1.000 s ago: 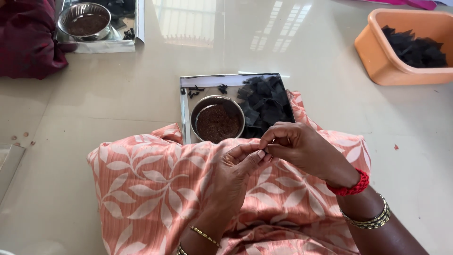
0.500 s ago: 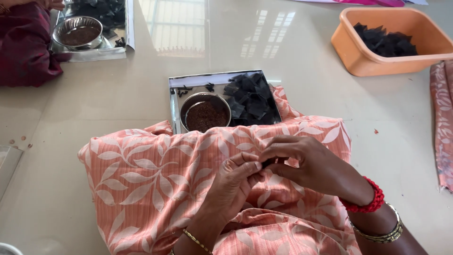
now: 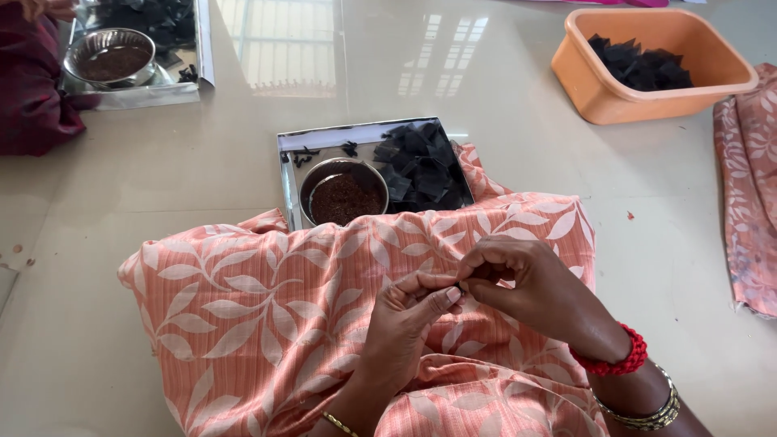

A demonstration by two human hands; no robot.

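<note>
My left hand (image 3: 409, 324) and my right hand (image 3: 534, 283) meet fingertip to fingertip over my lap, which is draped in peach cloth with a white leaf print (image 3: 243, 316). Both pinch one tiny dark item (image 3: 461, 287) between them; it is too small to identify. Just beyond my knees a shiny square tray (image 3: 295, 154) lies on the floor. It holds a steel bowl of brown grains (image 3: 344, 194) and a heap of black pieces (image 3: 421, 166).
An orange plastic tub (image 3: 647, 89) of black pieces stands at the far right. A second tray with a steel bowl (image 3: 113, 57) lies far left beside another person's maroon garment (image 3: 32, 97). More peach cloth (image 3: 753, 186) lies at the right edge.
The view has shifted, so the tray and tub now sit higher and more to the left. My hands stay joined at the fingertips over my lap, working the small dark item.
</note>
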